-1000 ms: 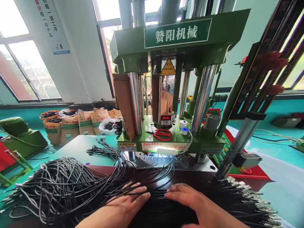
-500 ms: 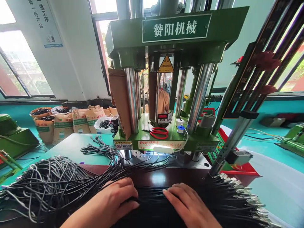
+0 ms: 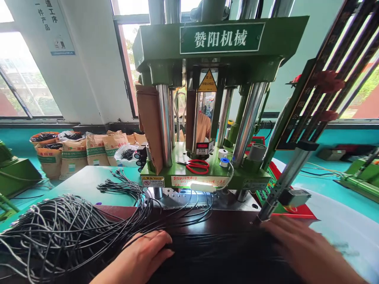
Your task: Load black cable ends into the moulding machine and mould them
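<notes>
Head view: left hand [image 3: 145,252] lies flat, palm down, fingers loosely spread on the black cable bundle [image 3: 213,256] stretched across the table [image 3: 85,183] in front of the green press [image 3: 207,118] — gripping nothing. Right hand [image 3: 308,252] is motion-blurred over the bundle's right end — can't tell its grip. Loose cable loops [image 3: 59,228] piled at left.

Green press machine [image 3: 207,173], red scissors [image 3: 197,166] on its base, paper sacks [image 3: 74,154] by the windows
</notes>
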